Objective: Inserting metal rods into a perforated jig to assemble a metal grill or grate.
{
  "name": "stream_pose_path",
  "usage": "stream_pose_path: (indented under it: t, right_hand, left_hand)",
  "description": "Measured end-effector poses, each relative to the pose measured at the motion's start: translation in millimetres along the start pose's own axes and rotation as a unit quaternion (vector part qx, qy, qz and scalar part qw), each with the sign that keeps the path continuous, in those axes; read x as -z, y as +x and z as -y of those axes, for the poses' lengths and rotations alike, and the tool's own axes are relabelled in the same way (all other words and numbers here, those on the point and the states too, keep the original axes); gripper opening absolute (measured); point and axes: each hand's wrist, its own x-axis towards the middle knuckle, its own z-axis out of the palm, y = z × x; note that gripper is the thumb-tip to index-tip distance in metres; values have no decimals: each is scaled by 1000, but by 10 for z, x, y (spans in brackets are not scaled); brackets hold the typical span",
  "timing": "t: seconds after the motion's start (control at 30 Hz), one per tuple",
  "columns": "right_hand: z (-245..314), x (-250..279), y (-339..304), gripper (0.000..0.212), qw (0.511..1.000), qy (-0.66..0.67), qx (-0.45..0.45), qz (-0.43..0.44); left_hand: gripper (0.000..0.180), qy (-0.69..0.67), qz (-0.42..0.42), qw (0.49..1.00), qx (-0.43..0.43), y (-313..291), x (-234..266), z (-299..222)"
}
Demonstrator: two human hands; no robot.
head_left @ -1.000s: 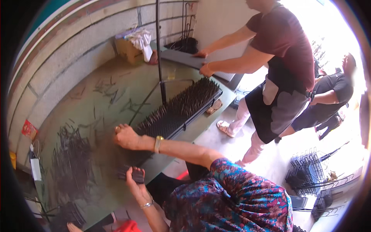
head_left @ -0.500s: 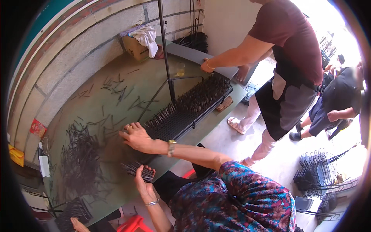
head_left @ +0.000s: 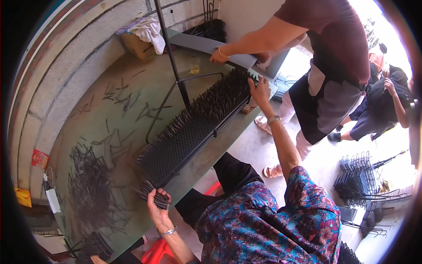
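In my left hand (head_left: 159, 206) is a bundle of thin dark rods (head_left: 143, 190), with my fingers closed around it near the table's front edge. Beside it begins the near end of a long black perforated tray (head_left: 169, 145). Dark rods (head_left: 220, 97) stand upright, closely packed, over the tray's far part, while its near part shows bare holes. My right hand (head_left: 260, 91) reaches to the tray's far right end, thumb apart from raised fingers, close against the last rods. Whether it touches them I cannot tell.
A loose heap of rods (head_left: 90, 185) lies on the green table (head_left: 127, 154). A black upright pole (head_left: 171, 53) rises behind the tray. Across the far end, a co-worker's hand (head_left: 220, 56) holds a grey panel (head_left: 193, 43). Another person's hand (head_left: 96, 259) shows lower left. A cup (head_left: 194, 66) stands behind.
My right hand has gone from above the tray's near end to its far right end. My left hand still holds the rods. The co-worker's grey panel has shifted slightly, and the whole view has moved.
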Motion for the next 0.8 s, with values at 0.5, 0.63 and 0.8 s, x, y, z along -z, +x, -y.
stream_pose_path:
  t: [0.5, 0.63, 0.8]
  right_hand:
    - [-526, -43, 181, 68, 957, 260, -95, 91]
    - [-251, 49, 129, 62, 941, 296, -117, 118]
    - [-294, 60, 67, 57, 933, 315, -110, 137]
  left_hand:
    - [14, 67, -45, 997, -21, -60, -148, 138]
    - [14, 81, -73, 993, -54, -225, -167, 88]
    - [14, 78, -106, 988, -80, -330, -201, 118]
